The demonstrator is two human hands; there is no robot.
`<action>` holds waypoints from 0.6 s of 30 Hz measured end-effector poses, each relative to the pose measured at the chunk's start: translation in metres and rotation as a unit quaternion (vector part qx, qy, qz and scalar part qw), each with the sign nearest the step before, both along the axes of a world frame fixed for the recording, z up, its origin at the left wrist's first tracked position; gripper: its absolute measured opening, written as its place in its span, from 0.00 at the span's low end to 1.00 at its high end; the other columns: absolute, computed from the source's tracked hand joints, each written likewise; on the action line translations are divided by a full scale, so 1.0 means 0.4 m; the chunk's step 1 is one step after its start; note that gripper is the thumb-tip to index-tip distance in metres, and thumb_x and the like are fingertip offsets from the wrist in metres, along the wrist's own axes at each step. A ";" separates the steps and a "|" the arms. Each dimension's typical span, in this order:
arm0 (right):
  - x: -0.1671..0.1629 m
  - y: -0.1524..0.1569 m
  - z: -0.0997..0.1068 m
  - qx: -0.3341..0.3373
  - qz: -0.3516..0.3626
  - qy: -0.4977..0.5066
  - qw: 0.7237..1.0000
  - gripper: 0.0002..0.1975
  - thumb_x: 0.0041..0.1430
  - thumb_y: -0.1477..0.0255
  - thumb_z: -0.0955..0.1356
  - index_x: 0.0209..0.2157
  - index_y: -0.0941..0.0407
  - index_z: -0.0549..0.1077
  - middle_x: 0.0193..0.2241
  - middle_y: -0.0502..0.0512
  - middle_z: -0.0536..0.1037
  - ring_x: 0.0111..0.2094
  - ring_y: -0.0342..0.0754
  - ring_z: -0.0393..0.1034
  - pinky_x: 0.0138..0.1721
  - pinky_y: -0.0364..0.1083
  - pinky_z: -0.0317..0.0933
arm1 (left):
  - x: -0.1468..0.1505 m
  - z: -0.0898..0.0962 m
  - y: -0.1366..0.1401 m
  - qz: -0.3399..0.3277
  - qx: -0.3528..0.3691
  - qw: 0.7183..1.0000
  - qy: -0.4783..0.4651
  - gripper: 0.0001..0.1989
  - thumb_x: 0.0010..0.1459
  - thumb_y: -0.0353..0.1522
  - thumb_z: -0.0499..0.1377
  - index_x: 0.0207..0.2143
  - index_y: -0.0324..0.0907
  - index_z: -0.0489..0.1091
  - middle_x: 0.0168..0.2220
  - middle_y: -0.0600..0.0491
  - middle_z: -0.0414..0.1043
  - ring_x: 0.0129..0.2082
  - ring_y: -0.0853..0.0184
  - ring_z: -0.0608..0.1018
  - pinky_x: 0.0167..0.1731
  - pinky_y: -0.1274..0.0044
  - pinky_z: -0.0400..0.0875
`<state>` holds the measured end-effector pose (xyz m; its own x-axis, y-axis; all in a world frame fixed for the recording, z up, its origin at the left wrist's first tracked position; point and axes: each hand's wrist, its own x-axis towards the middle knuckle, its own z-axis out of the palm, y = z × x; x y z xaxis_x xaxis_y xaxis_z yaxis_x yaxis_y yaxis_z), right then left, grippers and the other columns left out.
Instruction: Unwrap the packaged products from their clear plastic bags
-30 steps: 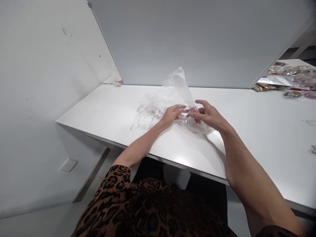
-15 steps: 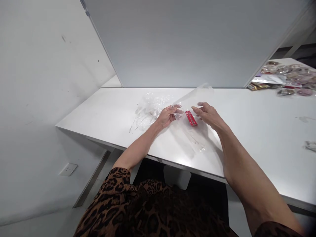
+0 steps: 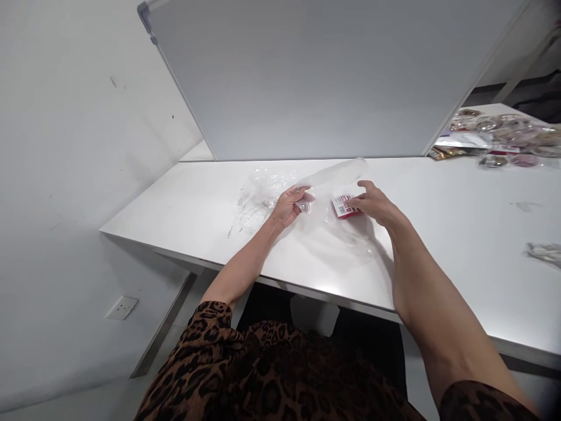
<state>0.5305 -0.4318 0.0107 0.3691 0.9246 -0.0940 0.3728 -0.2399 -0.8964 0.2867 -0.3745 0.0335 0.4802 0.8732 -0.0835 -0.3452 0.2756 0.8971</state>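
My left hand (image 3: 288,206) is closed on a clear plastic bag (image 3: 335,171), whose thin film spreads across toward my right hand. A small red-and-white packet (image 3: 340,206) lies at the bag, its white face with a barcode turned up and a red edge below. My right hand (image 3: 370,202) grips this packet at its right side, with a fingertip over the printed face and another finger raised off it. Whether the packet is inside the film or on top of it, I cannot tell.
A heap of crumpled clear plastic (image 3: 258,202) lies left of my left hand on the white table (image 3: 149,204). Behind the table stands a grey-white board (image 3: 315,82). Several wrapped items (image 3: 504,128) are piled at the far right, and a small pale wrapper (image 3: 543,252) lies at the right edge.
My right hand has closed on the packet, which showed two red strips before and now shows its white barcode face. The bag's upper part has sunk slightly. The view has shifted a little.
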 end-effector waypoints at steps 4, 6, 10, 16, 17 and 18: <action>0.022 -0.016 0.021 -0.016 -0.050 0.081 0.995 0.46 0.42 0.72 0.76 0.65 0.56 0.63 0.39 0.59 0.77 0.38 0.57 0.74 0.38 0.52 0.70 | -0.013 0.019 -0.019 0.040 0.002 0.999 -0.014 0.07 0.60 0.28 0.64 0.42 0.39 0.78 0.26 0.54 0.78 0.26 0.74 0.77 0.29 0.81 0.67; 0.033 -0.025 0.028 -0.024 -0.072 0.051 0.996 0.47 0.44 0.71 0.76 0.66 0.59 0.63 0.46 0.64 0.75 0.39 0.55 0.73 0.39 0.50 0.68 | -0.042 0.043 -0.031 0.086 0.004 0.996 -0.029 0.11 0.61 0.26 0.63 0.46 0.41 0.78 0.29 0.55 0.78 0.28 0.74 0.78 0.31 0.81 0.69; 0.055 -0.025 0.014 -0.033 -0.087 -0.001 0.996 0.39 0.50 0.71 0.74 0.65 0.59 0.65 0.49 0.67 0.75 0.39 0.53 0.72 0.40 0.50 0.65 | -0.169 0.106 -0.025 0.214 0.032 0.976 -0.037 0.11 0.64 0.31 0.62 0.48 0.42 0.78 0.31 0.52 0.78 0.32 0.71 0.79 0.34 0.81 0.73; 0.054 -0.003 -0.010 -0.052 -0.075 -0.081 0.993 0.30 0.52 0.69 0.74 0.57 0.57 0.71 0.47 0.67 0.76 0.38 0.54 0.70 0.45 0.53 0.63 | -0.467 0.132 0.058 0.447 0.088 0.887 -0.070 0.09 0.71 0.27 0.54 0.42 0.44 0.75 0.31 0.55 0.76 0.31 0.75 0.77 0.34 0.84 0.73; 0.050 -0.004 -0.008 -0.057 -0.072 -0.100 0.991 0.28 0.53 0.69 0.74 0.56 0.57 0.71 0.47 0.68 0.76 0.39 0.55 0.70 0.45 0.54 0.62 | -0.514 0.122 0.069 0.479 0.078 0.872 -0.068 0.09 0.71 0.27 0.53 0.43 0.44 0.74 0.31 0.55 0.76 0.31 0.76 0.77 0.35 0.85 0.73; 0.044 -0.005 -0.005 -0.061 -0.070 -0.119 0.989 0.27 0.54 0.68 0.73 0.56 0.57 0.71 0.46 0.69 0.76 0.40 0.56 0.69 0.45 0.54 0.61 | -0.557 0.109 0.079 0.507 0.059 0.858 -0.057 0.09 0.71 0.27 0.53 0.44 0.44 0.73 0.32 0.56 0.75 0.30 0.77 0.77 0.36 0.85 0.73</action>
<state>0.5481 -0.4338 0.0088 0.5181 0.8498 -0.0966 0.5242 -0.4048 -0.7493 0.0638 -0.3429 0.0772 -0.5329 0.8456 0.0317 -0.4411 -0.3095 0.8424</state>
